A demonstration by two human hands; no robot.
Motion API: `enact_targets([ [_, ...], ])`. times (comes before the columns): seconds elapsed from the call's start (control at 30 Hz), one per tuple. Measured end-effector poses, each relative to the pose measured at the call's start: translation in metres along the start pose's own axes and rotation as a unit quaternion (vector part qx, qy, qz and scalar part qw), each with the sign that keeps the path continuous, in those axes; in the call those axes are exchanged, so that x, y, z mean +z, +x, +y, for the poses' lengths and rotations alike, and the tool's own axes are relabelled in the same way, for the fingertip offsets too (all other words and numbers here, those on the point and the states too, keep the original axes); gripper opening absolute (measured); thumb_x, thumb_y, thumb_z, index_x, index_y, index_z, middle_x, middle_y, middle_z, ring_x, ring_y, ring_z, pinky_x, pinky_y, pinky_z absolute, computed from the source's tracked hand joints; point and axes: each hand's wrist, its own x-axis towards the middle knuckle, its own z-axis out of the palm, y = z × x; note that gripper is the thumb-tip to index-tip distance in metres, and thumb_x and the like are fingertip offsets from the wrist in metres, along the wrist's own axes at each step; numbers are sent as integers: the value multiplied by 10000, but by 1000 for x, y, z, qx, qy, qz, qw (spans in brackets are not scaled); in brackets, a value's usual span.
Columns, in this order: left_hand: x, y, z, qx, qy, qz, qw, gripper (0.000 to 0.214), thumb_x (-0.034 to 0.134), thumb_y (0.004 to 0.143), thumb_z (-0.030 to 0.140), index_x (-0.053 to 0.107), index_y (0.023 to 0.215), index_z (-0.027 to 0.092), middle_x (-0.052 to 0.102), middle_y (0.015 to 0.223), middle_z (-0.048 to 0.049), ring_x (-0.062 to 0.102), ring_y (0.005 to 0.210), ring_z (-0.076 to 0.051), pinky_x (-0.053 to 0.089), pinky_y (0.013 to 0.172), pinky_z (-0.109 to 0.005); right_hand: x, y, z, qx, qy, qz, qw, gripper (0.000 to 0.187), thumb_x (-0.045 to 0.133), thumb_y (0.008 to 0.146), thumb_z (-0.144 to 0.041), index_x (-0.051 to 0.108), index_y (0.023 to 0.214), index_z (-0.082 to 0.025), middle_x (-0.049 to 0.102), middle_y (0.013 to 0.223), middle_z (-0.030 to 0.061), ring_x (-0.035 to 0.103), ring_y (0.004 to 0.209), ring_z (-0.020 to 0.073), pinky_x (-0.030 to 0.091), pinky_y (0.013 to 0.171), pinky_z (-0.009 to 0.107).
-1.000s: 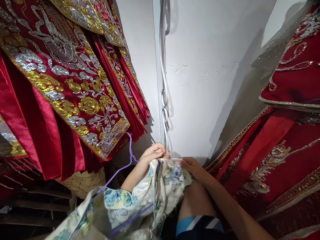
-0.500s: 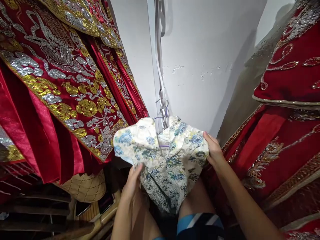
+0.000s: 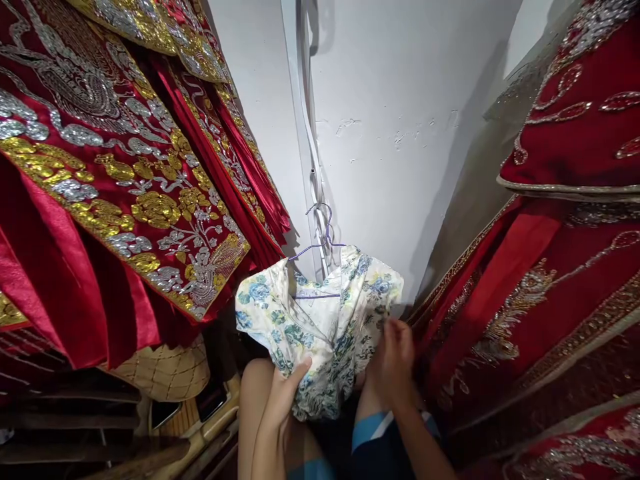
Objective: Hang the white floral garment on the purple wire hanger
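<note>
A cream garment with a blue and green flower print [image 3: 320, 327] hangs on a purple wire hanger [image 3: 320, 250], whose hook catches a white looped strap [image 3: 313, 180] on the wall. My left hand [image 3: 285, 397] grips the garment's lower hem, thumb on the cloth. At the garment's right edge, my right hand [image 3: 393, 363] has its fingers curled into the fabric.
Red robes with gold and silver embroidery hang close at the left [image 3: 115, 173] and at the right [image 3: 565, 267]. A white wall [image 3: 395, 133] stands straight ahead. A quilted tan cushion [image 3: 160, 373] and dark wooden furniture lie at the lower left.
The flowered garment went from a bundle in my lap up onto the wall strap by its hanger. My hands then slid down from its shoulders to its lower part.
</note>
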Motion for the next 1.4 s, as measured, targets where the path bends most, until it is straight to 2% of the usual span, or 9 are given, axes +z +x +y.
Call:
enact_targets([
  [0.1, 8, -6, -5, -20, -7, -13, 1000, 705, 831, 638, 431, 618, 1273, 209, 675, 1258, -135, 541, 1294, -354, 388, 1125, -492, 17, -35, 7, 94, -2, -309, 946, 340, 540, 906, -555, 563, 762, -248, 582, 647, 17, 551, 651, 212, 444, 638, 319],
  [0.2, 11, -6, -8, -39, -18, -30, 999, 679, 833, 640, 419, 622, 1252, 214, 676, 1257, -130, 564, 1270, -353, 421, 1102, -488, 25, -44, 9, 126, 7, -447, 886, 426, 505, 911, -610, 494, 717, -230, 484, 553, -27, 474, 536, 164, 378, 553, 294],
  [0.4, 13, 6, -24, 37, 27, 151, 987, 726, 760, 723, 420, 467, 1361, 236, 568, 1383, -141, 428, 1387, -358, 343, 1150, -512, 13, -28, 2, 105, -11, -445, 890, 498, 431, 953, -558, 472, 594, -214, 446, 491, -24, 417, 513, 141, 316, 543, 281],
  [0.53, 38, -3, -50, 266, 188, 317, 891, 698, 691, 802, 429, 364, 1390, 246, 306, 1554, -165, 263, 1469, -310, 250, 1191, -460, 10, -29, -6, 140, 4, -436, 889, 405, 484, 924, -463, 537, 614, -209, 459, 460, -30, 413, 471, 132, 309, 522, 273],
  [0.67, 60, -6, -69, 288, 215, 141, 922, 286, 631, 835, 340, 599, 1089, 211, 648, 1094, -117, 614, 1070, -281, 478, 939, -403, 16, -33, -7, 179, 19, -479, 859, 352, 519, 886, -407, 607, 627, -185, 497, 413, -26, 423, 406, 118, 299, 468, 254],
  [0.77, 64, 4, -70, 290, 218, 53, 930, 139, 532, 882, 283, 582, 791, 191, 588, 706, -11, 571, 671, -177, 474, 653, -279, 24, -19, -17, 206, 19, -501, 841, 351, 541, 854, -411, 648, 626, -166, 520, 398, -18, 414, 365, 107, 280, 422, 241],
  [1.13, 59, 32, -54, 323, 479, -112, 809, 218, 382, 943, 181, 540, 794, 204, 565, 773, -46, 563, 706, -185, 406, 642, -262, 88, 88, -132, 168, 120, -394, 896, 279, 657, 809, -363, 674, 668, -124, 525, 430, -27, 387, 370, 60, 255, 379, 201],
  [1.27, 61, 43, -16, 333, 432, -149, 825, 155, 493, 897, 171, 622, 975, 203, 635, 815, -40, 620, 763, -189, 462, 707, -278, 81, 74, -121, 131, 118, -422, 889, 316, 610, 843, -413, 664, 695, -139, 540, 432, -27, 405, 376, 73, 275, 389, 201],
  [1.4, 71, 54, 64, 455, 278, -29, 845, 440, 530, 934, 226, 486, 1371, 202, 685, 949, -58, 641, 849, -177, 491, 845, -318, 69, 66, -115, 77, 91, -447, 886, 325, 552, 875, -417, 645, 704, -156, 541, 437, -33, 427, 399, 89, 325, 431, 212],
])
